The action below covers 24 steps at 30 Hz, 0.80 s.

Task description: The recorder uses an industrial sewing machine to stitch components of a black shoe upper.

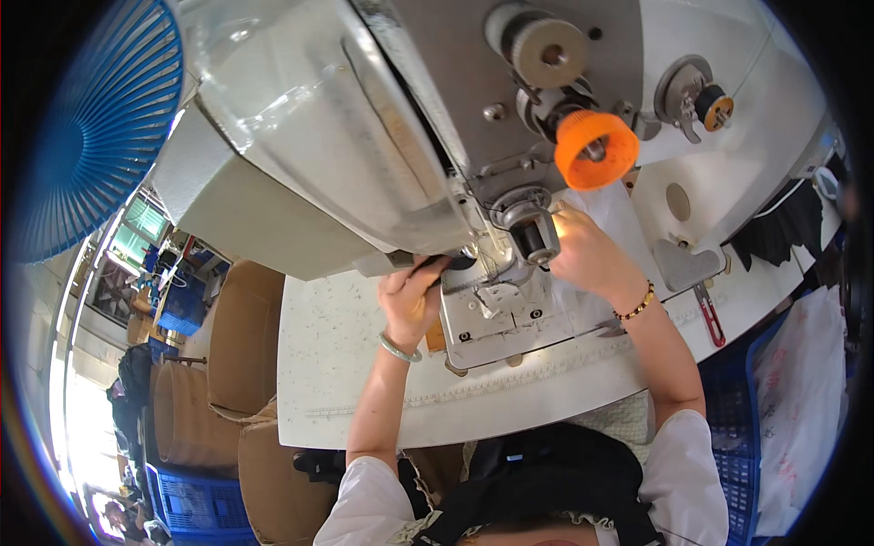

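Observation:
A sewing machine (537, 136) fills the upper middle of the view, its head over a metal plate (496, 332) set in a white table. At the plate's left edge is my left hand (410, 296), its fingers closed at a small dark piece (462, 262) beside the needle area. I cannot make out what that piece is. On the right of the machine head, my right hand (594, 257) reaches over sheer white material (574, 305). The fingertips of that hand are hidden behind the machine's parts. An orange cup-shaped part (596, 150) sticks out above it.
A printed ruler scale (510, 375) runs along the near edge of the white table (337, 364). Red-handled snips (710, 314) lie at right, near black cloth (787, 227). Cardboard boxes (246, 337) stand at left, a blue crate (742, 437) at right. A blue fan (100, 127) is at upper left.

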Tool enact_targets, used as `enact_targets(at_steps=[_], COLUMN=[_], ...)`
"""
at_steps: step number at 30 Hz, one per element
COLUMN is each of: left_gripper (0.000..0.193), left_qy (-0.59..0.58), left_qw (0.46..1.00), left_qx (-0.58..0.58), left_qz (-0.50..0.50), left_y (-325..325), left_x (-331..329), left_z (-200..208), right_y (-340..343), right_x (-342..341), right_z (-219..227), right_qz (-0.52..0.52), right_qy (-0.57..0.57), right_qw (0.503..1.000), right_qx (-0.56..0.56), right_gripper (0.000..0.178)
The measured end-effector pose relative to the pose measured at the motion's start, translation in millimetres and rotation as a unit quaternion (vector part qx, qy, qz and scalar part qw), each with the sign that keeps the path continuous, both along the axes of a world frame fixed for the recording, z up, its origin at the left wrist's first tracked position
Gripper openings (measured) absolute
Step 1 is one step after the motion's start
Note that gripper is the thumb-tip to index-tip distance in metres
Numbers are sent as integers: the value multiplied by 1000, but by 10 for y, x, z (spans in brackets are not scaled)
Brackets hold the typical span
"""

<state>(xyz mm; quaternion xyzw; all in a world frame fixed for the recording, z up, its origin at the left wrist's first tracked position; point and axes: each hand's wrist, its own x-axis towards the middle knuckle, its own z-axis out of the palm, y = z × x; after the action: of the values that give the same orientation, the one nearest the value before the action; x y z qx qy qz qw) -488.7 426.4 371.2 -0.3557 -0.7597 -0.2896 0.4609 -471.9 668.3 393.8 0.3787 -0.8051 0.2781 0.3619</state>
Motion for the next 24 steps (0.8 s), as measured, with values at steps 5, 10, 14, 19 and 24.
enact_targets(at_steps=[5,10,14,19,24], left_gripper=[40,22,20,20,22], left_qy=[40,53,93,94,86], left_qw=[998,996,989,986,989], left_qx=[-41,-70,-118,-135,-121], left_qz=[-12,-21,-12,-1,-5], left_y=[-9,-64,-114,-113,-92], left_x=[72,75,85,108,59], left_z=[5,-23,-30,-38,-25], right_y=[5,-29,-30,-40,-58], right_x=[79,151,177,186,213], right_z=[21,29,41,48,39], right_qz=[25,30,10,3,26], right_qy=[59,61,91,106,61], right_qw=[998,998,995,993,998], right_qx=[25,15,32,41,19], right_gripper=[29,27,26,25,23])
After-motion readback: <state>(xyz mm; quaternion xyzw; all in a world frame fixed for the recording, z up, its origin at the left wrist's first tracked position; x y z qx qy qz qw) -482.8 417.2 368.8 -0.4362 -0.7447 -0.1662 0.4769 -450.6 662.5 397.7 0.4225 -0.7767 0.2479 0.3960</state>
